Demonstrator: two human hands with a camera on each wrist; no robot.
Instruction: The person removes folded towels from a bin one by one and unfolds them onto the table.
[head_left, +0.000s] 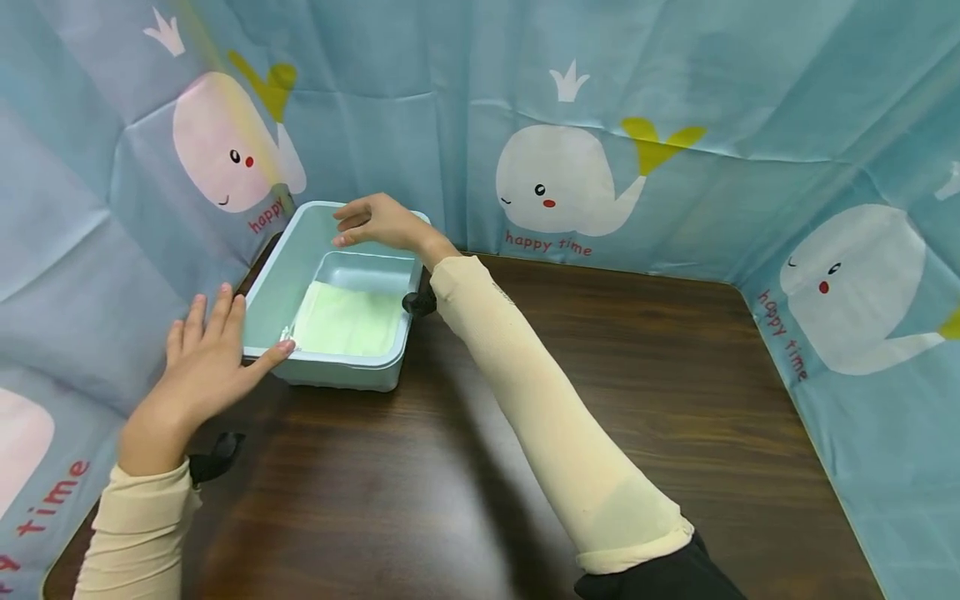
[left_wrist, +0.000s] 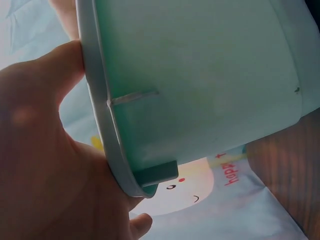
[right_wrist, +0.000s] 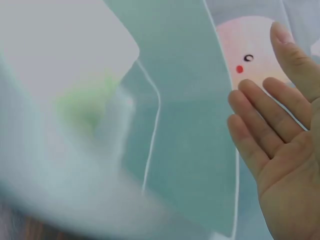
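Nearest the camera, at five o'clock in the head view, a cream sleeve (head_left: 540, 392) meets black cloth (head_left: 667, 571) and slants toward eleven, across a dark wooden table (head_left: 637, 400), to the right hand (head_left: 382, 223). That hand hovers over the far end of a blue-green tub (head_left: 337, 377), its fingers loosely extended and slightly bent with nothing between them; the right wrist view shows the bare palm. The tub stands on the table at nine o'clock from the middle of the head view, its long axis seeming to run from seven to one, though the camera's slant makes that a judgement. On its floor, toward the near end, lies a pale green flat piece (head_left: 352, 321) whose material cannot be told. From the right hand this piece lies lower, between six and seven o'clock; from the left hand (head_left: 198, 371) it lies between two and three, close beyond the thumb. The left hand is the nearer one to it: spread wide, fingers straight at the tub's near left corner, thumb across the rim. The left wrist view shows the thumb touching that rim, with nothing in its grip. At twelve o'clock, behind everything, hangs a patterned blue cloth (head_left: 390, 50).
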